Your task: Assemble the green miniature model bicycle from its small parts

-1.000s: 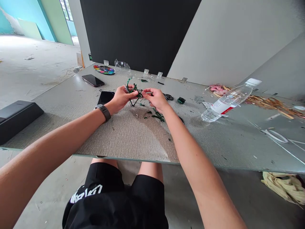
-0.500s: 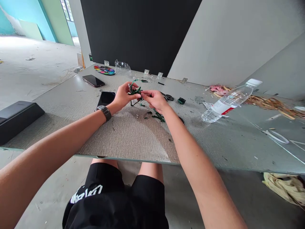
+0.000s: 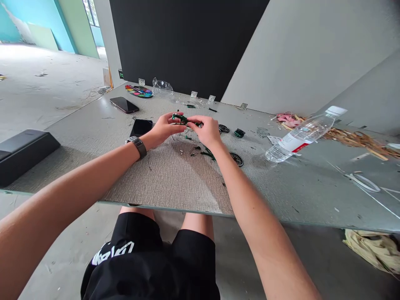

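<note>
Over the middle of the table, my left hand [image 3: 165, 128] curls its fingers and thumb round a small green piece of a toy bicycle [image 3: 180, 118]. From the other side, my right hand [image 3: 207, 130] pinches the same piece between thumb and fingers, which partly hide it. Close to my right wrist lie a small spoked wheel [image 3: 236, 159] and a dark green part [image 3: 207, 153]. Beyond that hand is another spoked wheel [image 3: 224, 128], partly covered. A small dark green block-like part [image 3: 239, 133] rests farther right. Tiny loose bits [image 3: 195, 150] lie below my hands.
At left are a black box-like case [image 3: 29, 152], a phone [image 3: 124, 105] and a dark flat device [image 3: 141, 127]. A paint palette [image 3: 139, 91] and clear plastic packaging [image 3: 162, 88] sit behind. A tilted water bottle [image 3: 304, 135] and wood shavings [image 3: 354, 139] are at right.
The green piece has been turned between my hands; its curved part no longer rises above my left fingers. My right hand has shifted slightly, and the near wheel shows more fully.
</note>
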### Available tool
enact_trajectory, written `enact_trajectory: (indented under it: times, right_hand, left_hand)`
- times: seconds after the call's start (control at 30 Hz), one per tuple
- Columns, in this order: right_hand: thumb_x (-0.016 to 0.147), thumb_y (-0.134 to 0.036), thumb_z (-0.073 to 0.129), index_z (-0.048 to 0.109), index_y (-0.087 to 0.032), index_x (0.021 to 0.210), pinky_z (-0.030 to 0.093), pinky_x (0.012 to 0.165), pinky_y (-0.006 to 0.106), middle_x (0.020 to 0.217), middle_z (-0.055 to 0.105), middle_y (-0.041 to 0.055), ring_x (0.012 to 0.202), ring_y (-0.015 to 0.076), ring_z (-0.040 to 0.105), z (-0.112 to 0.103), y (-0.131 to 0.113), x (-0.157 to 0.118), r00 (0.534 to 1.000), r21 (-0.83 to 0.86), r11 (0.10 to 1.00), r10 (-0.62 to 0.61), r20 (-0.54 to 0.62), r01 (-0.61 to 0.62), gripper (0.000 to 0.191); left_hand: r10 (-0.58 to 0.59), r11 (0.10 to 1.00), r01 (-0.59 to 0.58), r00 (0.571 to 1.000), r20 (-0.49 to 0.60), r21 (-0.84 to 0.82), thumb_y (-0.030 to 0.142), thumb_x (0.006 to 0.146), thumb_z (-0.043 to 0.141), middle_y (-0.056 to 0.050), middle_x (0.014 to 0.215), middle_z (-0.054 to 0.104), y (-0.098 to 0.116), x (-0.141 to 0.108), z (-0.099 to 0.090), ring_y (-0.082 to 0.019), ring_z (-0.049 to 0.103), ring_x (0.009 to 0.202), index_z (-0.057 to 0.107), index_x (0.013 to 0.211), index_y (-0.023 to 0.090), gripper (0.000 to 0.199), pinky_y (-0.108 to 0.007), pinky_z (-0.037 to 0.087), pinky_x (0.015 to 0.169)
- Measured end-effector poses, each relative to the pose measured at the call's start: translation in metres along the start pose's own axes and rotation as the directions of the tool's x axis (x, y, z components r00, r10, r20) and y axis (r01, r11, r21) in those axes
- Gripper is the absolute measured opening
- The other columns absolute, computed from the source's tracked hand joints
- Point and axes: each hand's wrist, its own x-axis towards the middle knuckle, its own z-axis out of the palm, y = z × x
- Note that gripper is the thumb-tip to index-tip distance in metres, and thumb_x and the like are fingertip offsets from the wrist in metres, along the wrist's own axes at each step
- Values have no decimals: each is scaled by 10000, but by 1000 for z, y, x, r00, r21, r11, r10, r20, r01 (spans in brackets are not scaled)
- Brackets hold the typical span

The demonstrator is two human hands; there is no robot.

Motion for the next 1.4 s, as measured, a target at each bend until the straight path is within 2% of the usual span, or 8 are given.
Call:
enact_trajectory:
  times: [0.17, 0.37, 0.7, 0.9, 1.07, 1.17, 1.27, 1.4]
  right_hand:
    - [910, -252, 705, 775, -188, 1167, 522, 961, 421, 1117, 792, 94, 1052, 261, 722, 0, 0, 0, 1000, -92, 996, -9, 0, 9, 273]
    - [917, -215, 690, 772, -207, 1166, 532, 975, 451, 1165, 770, 91, 1065, 274, 711, 6, 4, 0, 1000, -190, 981, -27, 14, 29, 262]
    - [914, -183, 666, 735, -212, 1117, 534, 983, 464, 1143, 758, 86, 1072, 271, 688, 10, 8, 1, 992, -135, 987, -100, -82, 88, 216]
    - [922, -198, 656, 732, -211, 1125, 546, 967, 441, 1155, 756, 82, 1082, 256, 687, 11, 9, 0, 987, -68, 992, -113, -112, 106, 217]
    - [941, -207, 638, 728, -218, 1132, 548, 963, 436, 1155, 752, 80, 1082, 253, 687, 12, 11, 0, 983, -56, 991, -131, -126, 125, 212]
    - [956, -220, 625, 725, -225, 1130, 546, 958, 442, 1151, 750, 80, 1077, 256, 686, 11, 14, 0, 984, -63, 990, -133, -122, 126, 201]
    - [970, -250, 624, 727, -230, 1130, 545, 951, 441, 1153, 748, 82, 1080, 258, 684, 9, 15, 0, 984, -70, 989, -136, -120, 128, 192]
    - [982, -289, 620, 727, -236, 1153, 545, 940, 441, 1173, 743, 85, 1087, 262, 681, 8, 16, -1, 986, -80, 989, -129, -107, 121, 209]
  left_hand:
    - [-14, 994, 19, 999, 43, -110, 114, 747, 815, -69, 979, 694, 1, 1, -2, -169, 725, 907, 681, 1138, 135, 415, -402, 566, 979]
    - [47, 999, -47, 998, 40, 8, 114, 706, 850, -83, 1044, 689, -12, 7, -8, -168, 700, 944, 685, 1180, 147, 503, -370, 562, 953]
    - [116, 989, -118, 993, 27, 87, 146, 681, 860, -96, 1057, 701, -15, 7, -9, -193, 685, 989, 678, 1190, 185, 542, -333, 565, 872]
    - [110, 993, -109, 994, -6, 36, 102, 705, 805, -55, 979, 698, -15, 8, -6, -162, 698, 928, 650, 1112, 193, 445, -333, 567, 883]
    - [143, 982, -140, 990, -9, 129, 178, 741, 816, -40, 928, 705, -7, 4, -3, -141, 699, 852, 633, 1051, 180, 360, -320, 567, 838]
    - [205, 929, -204, 978, 30, 310, 239, 765, 820, -26, 843, 688, -4, 2, -2, -141, 682, 783, 643, 997, 189, 296, -296, 547, 752]
    - [287, 788, -267, 956, 53, 554, 289, 767, 828, 7, 727, 640, -1, 1, -3, -120, 604, 665, 655, 958, 205, 271, -269, 475, 637]
    - [339, 686, -303, 937, 78, 661, 313, 786, 806, 10, 737, 646, 0, 1, -5, -107, 534, 635, 647, 950, 208, 251, -268, 412, 601]
